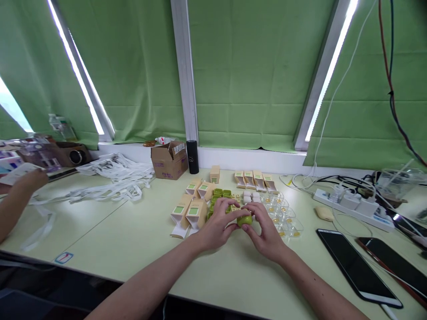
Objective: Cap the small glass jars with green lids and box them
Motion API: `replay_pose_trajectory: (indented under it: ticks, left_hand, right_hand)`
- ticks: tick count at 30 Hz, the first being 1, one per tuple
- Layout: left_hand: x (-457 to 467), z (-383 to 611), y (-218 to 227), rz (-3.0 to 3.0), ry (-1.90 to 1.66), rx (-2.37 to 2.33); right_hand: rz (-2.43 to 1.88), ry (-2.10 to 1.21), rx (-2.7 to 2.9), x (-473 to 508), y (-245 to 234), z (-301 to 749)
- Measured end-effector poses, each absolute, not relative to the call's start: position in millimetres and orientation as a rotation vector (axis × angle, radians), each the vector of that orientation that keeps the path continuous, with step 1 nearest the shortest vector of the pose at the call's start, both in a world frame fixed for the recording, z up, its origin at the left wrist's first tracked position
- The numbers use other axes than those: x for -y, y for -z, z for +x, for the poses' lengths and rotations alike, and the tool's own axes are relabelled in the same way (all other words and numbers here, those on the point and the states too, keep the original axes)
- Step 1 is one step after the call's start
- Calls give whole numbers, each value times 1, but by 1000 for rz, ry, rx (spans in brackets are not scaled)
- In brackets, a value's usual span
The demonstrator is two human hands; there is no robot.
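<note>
At the middle of the table, my left hand (216, 226) and my right hand (265, 233) pinch a small rounded green container (245, 220) between fingertips, one hand on each side. Its lower part is partly covered by the fingers. Behind my left hand stand several small square green containers (227, 193). Open beige cartons (197, 211) with green labels lie left of that hand. Beyond my right hand are small white pieces (255, 196) and several clear plastic cups (295, 227) with something yellow in each.
More beige cartons (253, 179) stand at the back, near a cardboard box (169, 162) and a black cylinder (192, 157). White straps (115, 178) are heaped at left, by another person's hand (33, 180). A power strip (353, 209) and phones (358, 264) lie at right.
</note>
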State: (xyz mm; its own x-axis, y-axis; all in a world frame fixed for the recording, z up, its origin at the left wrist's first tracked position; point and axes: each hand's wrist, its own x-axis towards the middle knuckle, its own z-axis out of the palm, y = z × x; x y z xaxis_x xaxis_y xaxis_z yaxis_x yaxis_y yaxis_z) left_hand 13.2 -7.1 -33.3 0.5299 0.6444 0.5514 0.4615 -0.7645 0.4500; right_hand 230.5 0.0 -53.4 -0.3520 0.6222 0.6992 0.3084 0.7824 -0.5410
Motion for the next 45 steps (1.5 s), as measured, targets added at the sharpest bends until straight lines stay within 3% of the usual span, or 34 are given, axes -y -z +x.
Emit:
replay_pose_trajectory:
  ticks: [5,13,25,36,45]
  left_hand:
    - [-2,15,38,2234,-1264,-899]
    - [-26,10,43,1360,-1397,-744]
    - [-18,14,37,1144,-1375,-614]
    - [-16,14,33,1204,-1350,-664]
    - [-17,13,31,1214,-1353,-693]
  right_hand:
    - [-728,-308,1981,-4,56,233]
    - [-957,137,2292,-7,61,233]
    - [-1045,405,2454,-9,73,224]
    - [-1012,422,2397,-9,70,222]
    - [-741,-137,1877,-11,64,227]
